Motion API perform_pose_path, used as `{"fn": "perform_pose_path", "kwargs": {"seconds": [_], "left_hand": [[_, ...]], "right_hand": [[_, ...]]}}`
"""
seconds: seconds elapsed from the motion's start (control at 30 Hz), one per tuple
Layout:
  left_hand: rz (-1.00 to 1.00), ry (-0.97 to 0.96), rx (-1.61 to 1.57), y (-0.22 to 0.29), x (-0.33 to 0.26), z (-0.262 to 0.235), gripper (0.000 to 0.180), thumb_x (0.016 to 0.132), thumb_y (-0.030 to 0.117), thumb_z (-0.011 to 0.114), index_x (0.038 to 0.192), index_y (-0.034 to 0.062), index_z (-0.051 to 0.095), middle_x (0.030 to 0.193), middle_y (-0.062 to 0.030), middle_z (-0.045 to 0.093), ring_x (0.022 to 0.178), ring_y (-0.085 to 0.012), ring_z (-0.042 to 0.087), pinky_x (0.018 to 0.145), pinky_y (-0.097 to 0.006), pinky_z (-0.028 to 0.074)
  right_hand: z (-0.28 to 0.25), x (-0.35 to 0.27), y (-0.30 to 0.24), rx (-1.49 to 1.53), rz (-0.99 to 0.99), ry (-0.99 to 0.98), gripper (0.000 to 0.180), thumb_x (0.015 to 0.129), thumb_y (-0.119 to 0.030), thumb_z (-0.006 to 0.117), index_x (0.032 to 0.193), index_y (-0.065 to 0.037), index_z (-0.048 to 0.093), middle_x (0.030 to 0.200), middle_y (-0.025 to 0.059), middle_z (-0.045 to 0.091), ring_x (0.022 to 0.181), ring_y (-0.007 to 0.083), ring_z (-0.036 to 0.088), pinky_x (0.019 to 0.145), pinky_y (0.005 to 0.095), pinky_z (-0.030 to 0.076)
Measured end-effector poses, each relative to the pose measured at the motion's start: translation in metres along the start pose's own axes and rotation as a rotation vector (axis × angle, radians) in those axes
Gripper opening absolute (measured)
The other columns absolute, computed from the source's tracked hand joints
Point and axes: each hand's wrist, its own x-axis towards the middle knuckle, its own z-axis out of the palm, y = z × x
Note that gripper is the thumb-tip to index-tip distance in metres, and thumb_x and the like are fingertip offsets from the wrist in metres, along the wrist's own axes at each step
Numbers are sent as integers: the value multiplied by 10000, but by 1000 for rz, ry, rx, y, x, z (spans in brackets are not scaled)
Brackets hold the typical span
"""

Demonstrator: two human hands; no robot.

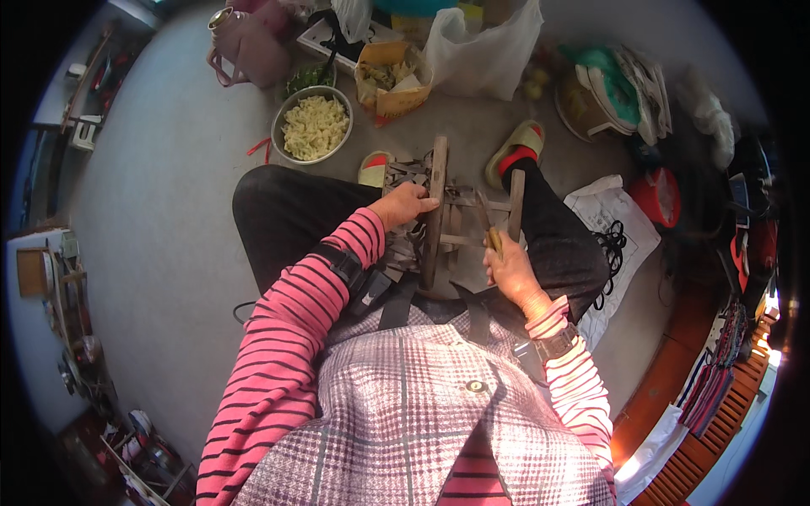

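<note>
Between my knees is a small wooden stool frame (436,215) with grey woven strips (405,244) hanging in a tangle along its left side. My left hand (405,205) is closed on the frame's upright bar, thumb laid over the wood. In my right hand (511,271) is a knife (495,242) with a yellowish handle, its narrow dark blade pointing away from me, over the frame's crossbars. The frame's second bar (515,202) stands just beyond that hand, beside my right leg. Part of the left fingers is hidden behind the strips.
Beyond my left knee stand a bowl of chopped pale food (314,124), an orange-yellow box (393,80) and a pinkish jug (249,46). White plastic bags (485,51) lie further back. On the right are a white sack (620,223), black cord (609,253) and a red container (656,196).
</note>
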Motion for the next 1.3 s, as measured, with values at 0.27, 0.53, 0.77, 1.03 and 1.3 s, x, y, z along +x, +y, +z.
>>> {"fn": "perform_pose_path", "kwargs": {"seconds": [0.27, 0.53, 0.77, 1.03, 1.3], "left_hand": [[-36, 13, -29, 5, -2, 4, 292, 931, 268, 646, 1108, 36, 648, 871, -31, 625, 654, -92, 498, 492, -244, 358], [90, 27, -18, -4, 7, 16, 423, 780, 203, 773, 1084, -58, 635, 956, -95, 659, 817, -180, 607, 729, -303, 494], [41, 76, 42, -8, 9, 22, 414, 743, 142, 754, 1067, -86, 633, 945, -130, 676, 857, -200, 631, 769, -319, 502], [32, 146, 58, -7, 7, 32, 396, 750, 156, 744, 1050, -74, 624, 896, -147, 675, 815, -218, 639, 728, -338, 510], [0, 157, 121, -9, 9, 38, 547, 747, 258, 745, 1115, -107, 568, 1058, -285, 664, 1021, -380, 659, 876, -394, 510]], "right_hand": [[6, 5, 11, 19, -8, -153, 225, 952, -112, 541, 1115, 44, 547, 867, 147, 714, 745, 210, 720, 684, 326, 558], [4, 14, 8, -80, -95, -207, 212, 964, -96, 529, 1122, 40, 564, 926, 110, 694, 847, 168, 679, 765, 299, 530], [10, 24, 18, -221, -185, -92, 262, 946, -121, 560, 1158, 33, 565, 897, 115, 663, 806, 162, 663, 678, 301, 545], [15, 24, 2, -252, -98, -57, 259, 896, -143, 563, 1091, 24, 534, 977, 318, 625, 1002, 520, 562, 858, 548, 442], [10, 17, -17, -531, -174, -41, 244, 884, -100, 558, 1084, 32, 507, 923, 327, 635, 960, 528, 583, 841, 577, 448]]}}
